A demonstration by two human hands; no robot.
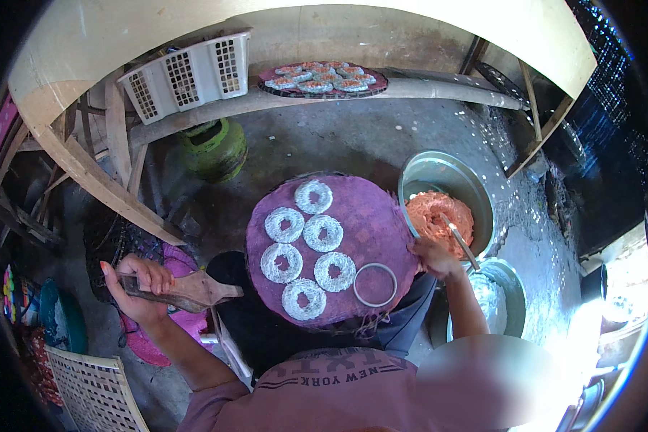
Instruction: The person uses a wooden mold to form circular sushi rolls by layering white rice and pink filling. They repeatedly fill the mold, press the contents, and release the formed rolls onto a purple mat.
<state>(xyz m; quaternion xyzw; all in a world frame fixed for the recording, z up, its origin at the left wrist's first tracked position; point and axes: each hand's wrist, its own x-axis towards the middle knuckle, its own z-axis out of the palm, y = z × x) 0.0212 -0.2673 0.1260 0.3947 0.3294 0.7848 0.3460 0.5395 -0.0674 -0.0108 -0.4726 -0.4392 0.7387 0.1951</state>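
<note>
1. Wooden paddle [201, 289] is in our left hand [147, 286]; fingers wrap closed round its handle, thumb stretched out along the side.
2. Paddle runs rightward from those fingers, long axis roughly crosswise to us; its narrow end stops just beside the left edge of the purple cloth-covered tray [367, 216], which sits over our lap; left hand is the one on that side.
3. Right hand [439, 259] is at the tray's right edge, fingers partly curled there; we can't tell whether they pinch the edge or only rest on it.
4. Pale hoop [356, 283] lies flat on the tray's right part, nearer the right hand than the left; six white ring-shaped pieces [349, 268] lie to its left and beyond it, all flat.
5. Green-grey tub [482, 194] stands just beyond the right hand; it holds orange mixture [425, 223], with a handle [462, 245] slanting out over the near rim.
6. Second tub [515, 291] is nearer us on the right; contents look pale, but we can't identify them.
7. Far tray [378, 86] on the ledge carries white pieces topped with orange; white crate [194, 75] tilts left of it.
</note>
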